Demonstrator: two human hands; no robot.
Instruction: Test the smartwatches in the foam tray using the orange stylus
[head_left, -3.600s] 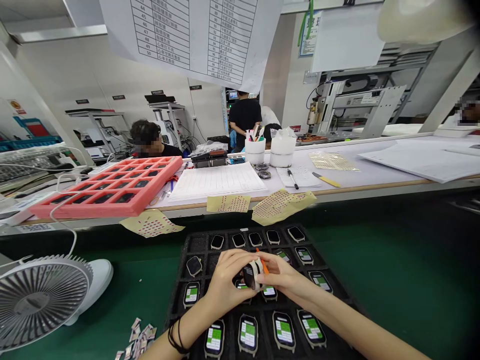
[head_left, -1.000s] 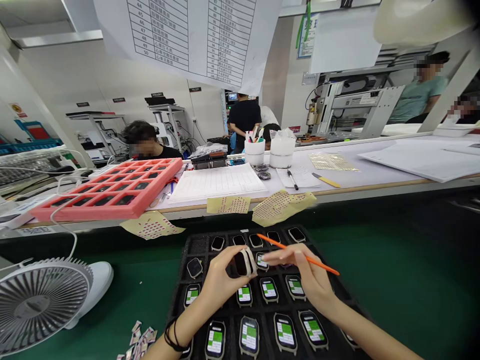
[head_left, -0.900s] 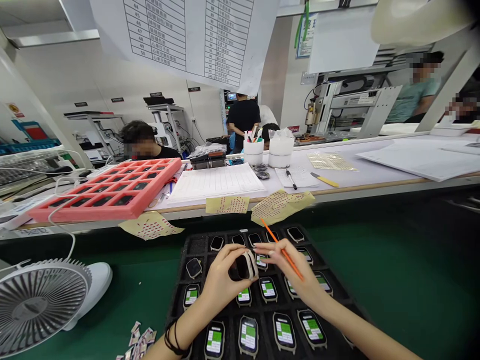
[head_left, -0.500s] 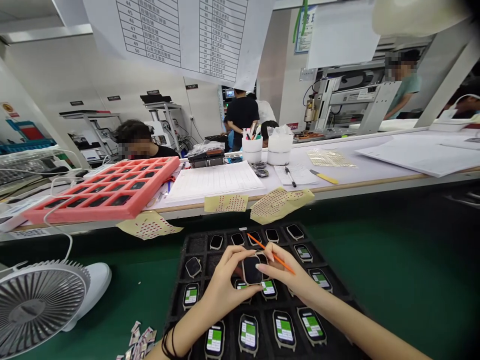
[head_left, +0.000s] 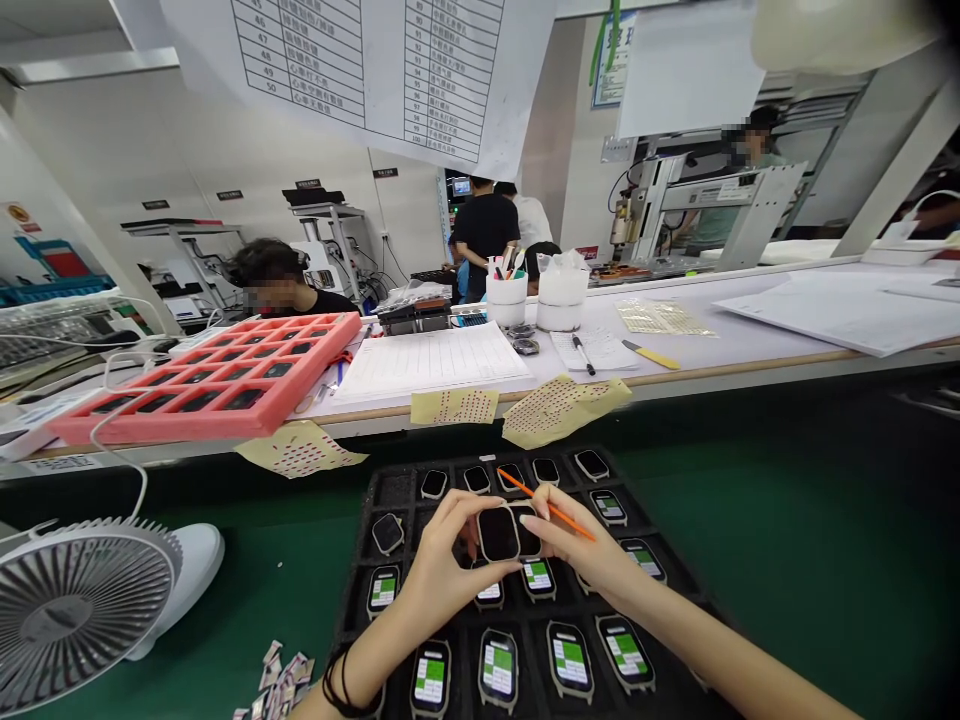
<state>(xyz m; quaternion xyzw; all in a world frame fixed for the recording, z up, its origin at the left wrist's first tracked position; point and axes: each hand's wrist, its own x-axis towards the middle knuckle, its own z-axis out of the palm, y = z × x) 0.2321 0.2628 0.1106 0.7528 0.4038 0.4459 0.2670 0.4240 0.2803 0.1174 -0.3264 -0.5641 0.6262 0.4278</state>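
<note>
A smartwatch [head_left: 498, 534] with a dark screen and pale frame is held by its edges between the fingers and thumb of my left hand [head_left: 448, 545], above the black foam tray [head_left: 390, 490]. My right hand [head_left: 574, 540] grips a thin orange stick [head_left: 516, 482] that slants up to the left; whether it is a pen or a tool I cannot tell. The right thumb lies at the right side of the held watch, over another dark-screened watch [head_left: 529, 540] partly hidden there. Around the hands, tray pockets hold several watches, some showing a green and white screen [head_left: 499, 668], others dark [head_left: 387, 533].
A white fan [head_left: 67, 615] stands at left on the green mat [head_left: 285, 545], near small packets [head_left: 281, 685]. On the raised shelf are a pink foam tray [head_left: 262, 415], paper sheets [head_left: 427, 360], a pen cup [head_left: 507, 298] and a yellow-handled knife [head_left: 651, 354]. People work beyond.
The held watch has shifted slightly left and turned a little. My right thumb has come off its screen to the right side. More of the watch behind it shows.
</note>
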